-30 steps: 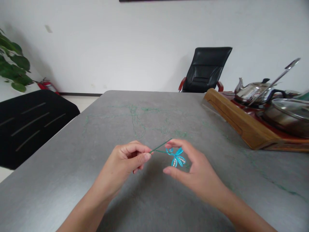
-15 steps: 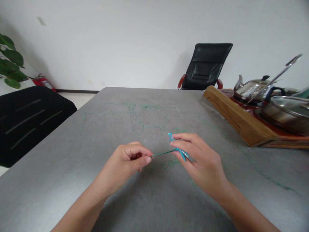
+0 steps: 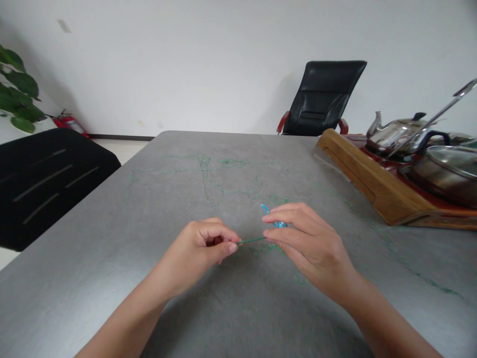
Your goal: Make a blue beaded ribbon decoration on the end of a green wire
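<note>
Between my two hands a short dark green cord (image 3: 252, 240) is stretched nearly level above the table. My left hand (image 3: 212, 241) is closed, with thumb and forefinger pinching the cord's left end. My right hand (image 3: 311, 236) has its fingers bent around a small bright blue object (image 3: 280, 224), shiny and partly hidden, whose kind I cannot make out. A thin blue tip (image 3: 265, 208) sticks out past those fingertips. The cord runs in at the right hand's fingertips. Tangled fine green thread (image 3: 270, 247) lies on the table below and beyond the hands.
Loose green thread (image 3: 204, 164) trails across the grey table (image 3: 93, 233). At the right stands a wooden tea tray (image 3: 357, 179) with a metal kettle (image 3: 397, 133) and a steel pot (image 3: 445, 169). A black chair (image 3: 328, 97) is behind the table, another (image 3: 48, 174) at the left.
My right fingers have shifted over the blue object, which now shows less and is turned differently. The visible cord between the hands is shorter. My left hand keeps its pinch.
</note>
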`<state>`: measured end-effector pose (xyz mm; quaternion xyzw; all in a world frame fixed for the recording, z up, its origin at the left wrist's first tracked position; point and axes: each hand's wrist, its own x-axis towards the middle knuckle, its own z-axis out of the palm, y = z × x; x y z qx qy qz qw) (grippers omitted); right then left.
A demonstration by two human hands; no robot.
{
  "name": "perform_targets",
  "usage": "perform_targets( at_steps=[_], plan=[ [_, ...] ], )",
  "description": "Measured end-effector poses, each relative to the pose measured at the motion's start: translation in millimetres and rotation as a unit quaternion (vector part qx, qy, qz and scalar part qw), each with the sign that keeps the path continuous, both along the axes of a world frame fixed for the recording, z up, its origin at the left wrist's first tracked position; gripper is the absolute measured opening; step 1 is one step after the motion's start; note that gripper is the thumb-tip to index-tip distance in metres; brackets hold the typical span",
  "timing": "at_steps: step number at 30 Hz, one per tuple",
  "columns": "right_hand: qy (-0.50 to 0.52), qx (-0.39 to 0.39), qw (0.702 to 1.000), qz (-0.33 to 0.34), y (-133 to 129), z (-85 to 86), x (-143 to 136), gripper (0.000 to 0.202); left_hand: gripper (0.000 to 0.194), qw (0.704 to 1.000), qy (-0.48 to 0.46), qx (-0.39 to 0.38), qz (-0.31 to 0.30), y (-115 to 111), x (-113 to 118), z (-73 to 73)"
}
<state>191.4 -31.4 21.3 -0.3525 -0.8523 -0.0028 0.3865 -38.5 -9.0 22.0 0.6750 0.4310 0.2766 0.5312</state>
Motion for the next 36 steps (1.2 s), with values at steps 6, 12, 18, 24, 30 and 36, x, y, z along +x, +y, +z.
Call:
perform_targets(
  at_steps=[6,12,18,24,30,36],
  plan=[
    [-0.004,0.030,0.999,-0.041,2,-2.0,-1,0.019,0.010,0.999,-0.033,-0.022,0.009,1,-1,-1.4],
    [0.001,0.138,0.984,-0.113,-16,-3.6,-11,0.034,0.008,0.996,-0.068,-0.038,0.053,3,-1,-5.9],
    [0.112,-0.067,0.990,-0.057,-36,-34.1,-50,0.025,0.013,0.986,-0.113,-0.079,0.097,4,0,-7.8],
    [0.265,-0.361,0.894,-0.029,-25,-44.3,-72,0.026,0.013,0.982,-0.129,-0.086,0.105,4,1,-9.6],
    [0.213,-0.193,0.957,-0.044,-33,-27.4,-58,0.017,0.012,0.985,-0.104,-0.040,0.132,6,-1,-10.3],
    [0.073,0.020,0.995,-0.072,-38,-10.6,-46,0.016,0.009,0.991,-0.065,0.014,0.113,7,-2,-11.7]
  ],
)
